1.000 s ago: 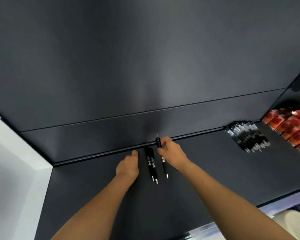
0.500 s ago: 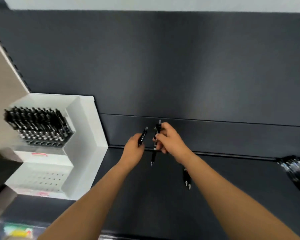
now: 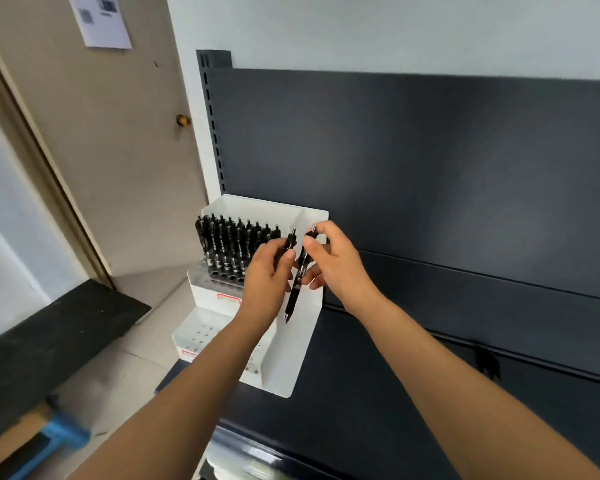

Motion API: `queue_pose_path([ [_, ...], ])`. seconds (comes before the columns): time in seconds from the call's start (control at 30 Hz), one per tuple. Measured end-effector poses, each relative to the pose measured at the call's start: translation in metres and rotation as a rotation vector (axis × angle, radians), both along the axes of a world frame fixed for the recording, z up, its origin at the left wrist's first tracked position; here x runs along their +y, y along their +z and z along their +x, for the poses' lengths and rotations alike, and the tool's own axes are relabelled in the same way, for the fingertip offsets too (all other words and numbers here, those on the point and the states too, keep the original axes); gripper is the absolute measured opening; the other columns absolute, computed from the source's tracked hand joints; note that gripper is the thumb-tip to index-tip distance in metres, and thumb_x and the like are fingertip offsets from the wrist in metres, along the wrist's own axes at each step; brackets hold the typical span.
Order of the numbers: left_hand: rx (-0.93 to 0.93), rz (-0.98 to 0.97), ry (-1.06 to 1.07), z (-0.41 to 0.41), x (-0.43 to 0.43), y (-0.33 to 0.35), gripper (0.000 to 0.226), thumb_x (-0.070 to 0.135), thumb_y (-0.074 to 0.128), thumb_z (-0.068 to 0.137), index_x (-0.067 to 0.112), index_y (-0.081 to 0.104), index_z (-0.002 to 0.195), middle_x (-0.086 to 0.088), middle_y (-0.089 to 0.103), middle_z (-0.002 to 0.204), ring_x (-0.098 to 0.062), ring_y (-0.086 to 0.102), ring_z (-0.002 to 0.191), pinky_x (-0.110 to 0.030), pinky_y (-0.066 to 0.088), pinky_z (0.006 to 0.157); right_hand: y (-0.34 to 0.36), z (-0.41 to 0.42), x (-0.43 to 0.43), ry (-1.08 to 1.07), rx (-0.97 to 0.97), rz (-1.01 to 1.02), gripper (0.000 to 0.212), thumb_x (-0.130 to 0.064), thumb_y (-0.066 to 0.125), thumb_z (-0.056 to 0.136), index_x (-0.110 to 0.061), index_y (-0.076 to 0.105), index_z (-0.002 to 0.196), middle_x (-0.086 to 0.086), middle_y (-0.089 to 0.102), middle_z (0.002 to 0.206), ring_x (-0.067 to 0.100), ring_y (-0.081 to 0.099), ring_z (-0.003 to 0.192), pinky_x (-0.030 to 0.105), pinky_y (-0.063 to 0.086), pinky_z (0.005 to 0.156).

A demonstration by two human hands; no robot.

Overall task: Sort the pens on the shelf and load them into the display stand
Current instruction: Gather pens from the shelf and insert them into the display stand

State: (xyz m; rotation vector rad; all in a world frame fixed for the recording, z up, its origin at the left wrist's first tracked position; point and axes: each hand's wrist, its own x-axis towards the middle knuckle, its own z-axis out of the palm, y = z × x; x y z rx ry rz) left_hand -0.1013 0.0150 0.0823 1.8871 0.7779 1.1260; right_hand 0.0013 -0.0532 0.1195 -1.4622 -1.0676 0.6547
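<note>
Step in hand, as judged: loading. Two pens are held up at the stand and neither is seated yet.

Display stand (image 3: pixel 288 358): white, tiered, at the left end of the shelf (image 3: pixel 378 393), backed against the dark back panel (image 3: pixel 430 168). Its upper tier is packed with upright black racked pens (image 3: pixel 232 244). The lower tier (image 3: pixel 201 336) shows rows of open holes. A plain side compartment runs down the stand's right side.

Left hand (image 3: pixel 267 271): raised in front of the upper tier, forearm entering from the lower left. Fingers and thumb are curled round a left-hand pen (image 3: pixel 289 244), black, near upright, clicker end up. Only the pen's upper part shows.

Right hand (image 3: pixel 336 261): just beside the left, forearm entering from the lower right. Thumb and fingers pinch a right-hand pen (image 3: pixel 297 289), black, near its clip end. The barrel hangs tip down, slightly tilted, between the two hands and in front of the side compartment.

Both pens are in the air, off the shelf surface. Whether they touch one another cannot be told.

Next move, as judged: choose a free hole, probably in the lower tier. Line one pen up over it tip down and lower it straight, clear of the racked pens alongside.
</note>
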Motion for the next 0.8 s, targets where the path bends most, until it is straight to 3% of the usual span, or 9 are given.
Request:
queue_pose_path([
  [0.07, -0.031, -0.005, 0.028, -0.028, 0.02, 0.004, 0.024, 0.023, 0.048, 0.096, 0.01, 0.056, 0.115, -0.008, 0.062, 0.105, -0.02, 0.06, 0.09, -0.035, 0.051, 0.079, 0.003, -0.023, 0.02, 0.018, 0.0, 0.02, 0.006, -0.018, 0.048, 0.097, -0.023, 0.049, 0.094, 0.006, 0.059, 0.084, 0.017, 0.058, 0.05, 0.025, 0.044, 0.045],
  [0.13, -0.086, -0.036, 0.04, -0.055, 0.041, 0.008, 0.018, 0.021, 0.051, 0.095, 0.017, 0.055, 0.111, -0.002, 0.063, 0.102, -0.018, 0.058, 0.092, -0.033, 0.048, 0.083, 0.006, -0.047, 0.042, 0.037, -0.007, 0.046, 0.002, -0.017, 0.049, 0.097, -0.019, 0.05, 0.097, 0.006, 0.057, 0.088, 0.017, 0.057, 0.052, 0.025, 0.043, 0.044],
  [0.4, -0.127, 0.012, 0.108, -0.126, 0.112, 0.018, 0.021, 0.011, 0.053, 0.093, 0.017, 0.057, 0.112, 0.008, 0.06, 0.095, 0.001, 0.054, 0.085, -0.014, 0.043, 0.075, 0.019, -0.118, 0.106, 0.001, -0.004, 0.163, 0.015, -0.021, 0.048, 0.098, -0.021, 0.056, 0.085, -0.002, 0.057, 0.078, 0.017, 0.061, 0.06, 0.029, 0.058, 0.061],
  [0.53, -0.159, -0.013, 0.095, -0.137, 0.135, 0.019, 0.027, 0.008, 0.053, 0.093, 0.012, 0.058, 0.119, 0.005, 0.06, 0.105, -0.003, 0.055, 0.09, -0.023, 0.047, 0.082, 0.018, -0.127, 0.13, -0.108, -0.19, 0.153, 0.015, -0.017, 0.052, 0.096, -0.013, 0.064, 0.089, -0.005, 0.063, 0.081, 0.014, 0.063, 0.062, 0.028, 0.059, 0.066],
  [0.67, -0.165, -0.013, 0.085, -0.139, 0.148, 0.018, 0.022, 0.009, 0.053, 0.093, 0.019, 0.057, 0.112, 0.019, 0.058, 0.095, 0.007, 0.054, 0.087, -0.005, 0.042, 0.074, 0.013, -0.126, 0.148, -0.118, -0.389, 0.083, 0.014, -0.016, 0.054, 0.095, -0.011, 0.067, 0.094, 0.004, 0.064, 0.095, 0.017, 0.066, 0.071, 0.029, 0.059, 0.072],
  [0.8, -0.174, -0.05, 0.058, -0.141, 0.158, 0.015, 0.019, 0.009, 0.054, 0.092, 0.019, 0.057, 0.108, 0.013, 0.061, 0.094, -0.003, 0.057, 0.089, -0.015, 0.047, 0.076, 0.007, -0.125, 0.161, -0.084, -0.527, -0.001, 0.016, -0.016, 0.054, 0.095, -0.01, 0.068, 0.098, 0.006, 0.065, 0.093, 0.018, 0.064, 0.077, 0.031, 0.058, 0.072],
])
